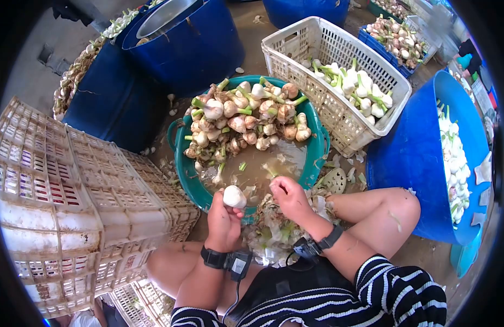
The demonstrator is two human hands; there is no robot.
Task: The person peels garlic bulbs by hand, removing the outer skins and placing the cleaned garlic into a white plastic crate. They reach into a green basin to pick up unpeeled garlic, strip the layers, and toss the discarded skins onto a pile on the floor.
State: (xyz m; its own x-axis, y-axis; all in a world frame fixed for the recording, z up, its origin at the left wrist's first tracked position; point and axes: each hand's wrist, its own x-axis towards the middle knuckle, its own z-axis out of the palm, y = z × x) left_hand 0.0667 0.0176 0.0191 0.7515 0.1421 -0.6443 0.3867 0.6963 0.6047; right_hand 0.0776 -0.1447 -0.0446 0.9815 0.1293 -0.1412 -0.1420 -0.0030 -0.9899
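A white, peeled-looking garlic bulb point(234, 197) is held in my left hand point(223, 215), the fingers wrapped round it from below. To its right, my right hand point(290, 197) is closed in a pinch, apart from the bulb; whatever sits between those fingertips is too small to name. Just beyond both hands stands a green tub point(182, 166), heaped at its far side with unpeeled garlic bulbs point(238, 111) on short green stems. Murky water and a few stem scraps show in its near part. Peeled skins point(271, 231) are piled below my hands, between my legs.
Stacked cream crates point(61, 218) rise on the left. A cream crate point(339, 117) with trimmed white garlic stands beyond the tub's right side. Blue barrels point(203, 49) stand behind. At right is a cut blue barrel point(407, 147) of white garlic; a blue crate point(380, 52) sits farther back.
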